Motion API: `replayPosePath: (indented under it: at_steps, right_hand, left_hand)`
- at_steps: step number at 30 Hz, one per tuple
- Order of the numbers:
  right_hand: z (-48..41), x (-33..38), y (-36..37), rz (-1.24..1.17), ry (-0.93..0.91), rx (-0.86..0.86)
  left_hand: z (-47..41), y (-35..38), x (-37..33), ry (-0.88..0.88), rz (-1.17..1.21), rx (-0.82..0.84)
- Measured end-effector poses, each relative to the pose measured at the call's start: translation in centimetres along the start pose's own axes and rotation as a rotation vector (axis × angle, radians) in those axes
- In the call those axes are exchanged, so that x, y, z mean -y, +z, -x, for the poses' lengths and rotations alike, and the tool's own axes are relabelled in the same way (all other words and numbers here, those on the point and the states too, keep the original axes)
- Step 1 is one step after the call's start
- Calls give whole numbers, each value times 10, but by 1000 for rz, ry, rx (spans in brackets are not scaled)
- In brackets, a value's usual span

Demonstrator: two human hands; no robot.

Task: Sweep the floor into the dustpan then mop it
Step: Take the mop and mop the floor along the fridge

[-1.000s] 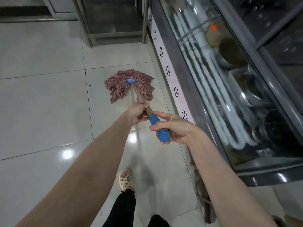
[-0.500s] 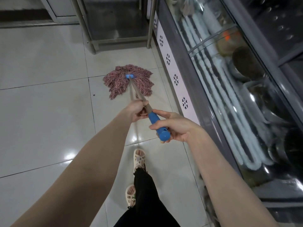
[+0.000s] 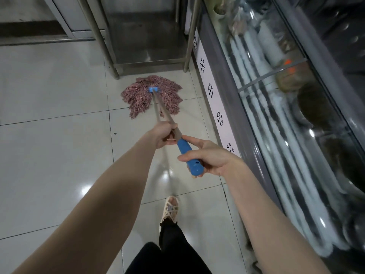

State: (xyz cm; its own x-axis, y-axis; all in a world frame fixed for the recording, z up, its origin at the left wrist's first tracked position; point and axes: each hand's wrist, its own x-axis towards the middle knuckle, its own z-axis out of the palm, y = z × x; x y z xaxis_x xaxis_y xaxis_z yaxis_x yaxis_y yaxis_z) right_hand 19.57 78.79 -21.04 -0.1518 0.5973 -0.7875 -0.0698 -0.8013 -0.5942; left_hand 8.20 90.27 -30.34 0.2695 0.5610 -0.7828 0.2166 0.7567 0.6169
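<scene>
Fingers [image 3: 167,139] of the left hand [image 3: 162,135] and right hand [image 3: 209,157] clench the mop handle [image 3: 182,147], one ahead for leverage, pressing the mop head [image 3: 152,95] flat on the floor [image 3: 49,155] just before the steel rack [image 3: 150,64]

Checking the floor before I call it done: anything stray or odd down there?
One small dark speck lies on the pale tile floor, left of the mop head. Otherwise nothing stands out.
</scene>
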Motion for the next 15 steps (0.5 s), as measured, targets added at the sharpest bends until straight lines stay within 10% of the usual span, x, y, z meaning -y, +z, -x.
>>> replayPosePath:
  at_steps: [15]
  right_hand:
    - [-82,93,-23,8,46,9]
  left_hand:
    - [-76,-32,-90,-18,85,16]
